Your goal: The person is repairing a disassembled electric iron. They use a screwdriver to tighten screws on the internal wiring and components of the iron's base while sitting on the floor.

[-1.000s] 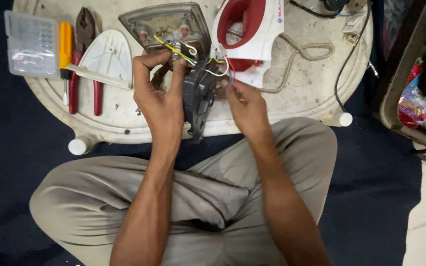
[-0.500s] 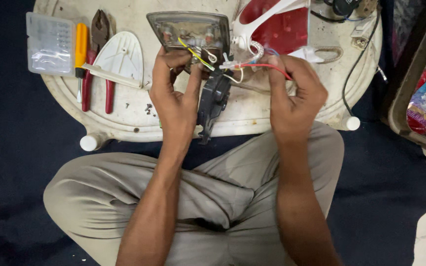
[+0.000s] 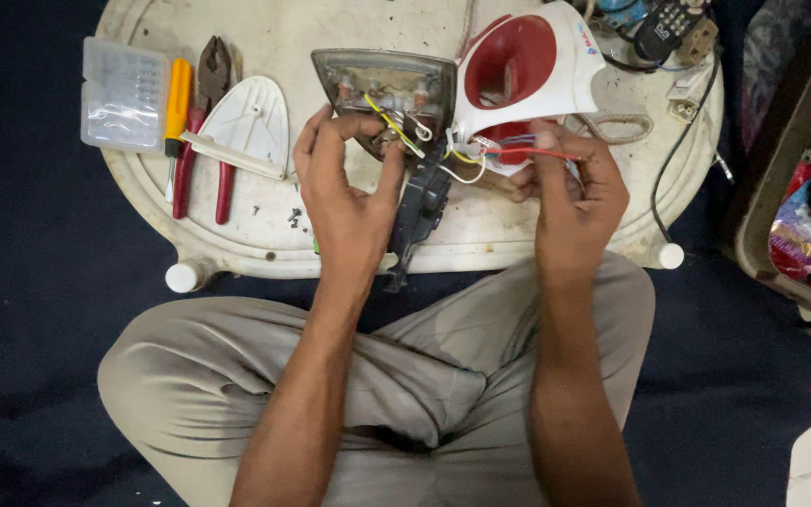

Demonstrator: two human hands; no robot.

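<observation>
A dismantled clothes iron lies on the worktop between the two hands. Its grey metal soleplate (image 3: 382, 89), inner side up with bare terminals showing, sits just beyond the left hand (image 3: 349, 192), whose fingers are curled over the plate's near edge and closed on a yellow wire (image 3: 389, 125) that runs from the terminals. Below that hand's thumb a dark plastic inner part (image 3: 421, 208) hangs toward the person's lap, over the worktop's near rim. The right hand (image 3: 573, 192) is closed in a pinch on a thin red wire (image 3: 529, 152) stretched level toward the left hand; white wires (image 3: 462, 169) loop in the gap between the hands. Just beyond the right hand stands the white-and-red plastic iron housing (image 3: 529, 70), tilted, its red hollow facing up.

Out past the left hand's far side lie a white plastic iron-shaped cover (image 3: 251, 127), red-handled pliers (image 3: 206, 122), a yellow-handled screwdriver (image 3: 176, 103) and a clear plastic compartment box (image 3: 124, 94), side by side. Small dark screws (image 3: 295, 217) lie near the left wrist. All rest on the round, stained white worktop (image 3: 330, 28), above the person's crossed legs in beige trousers (image 3: 405, 376).
</observation>
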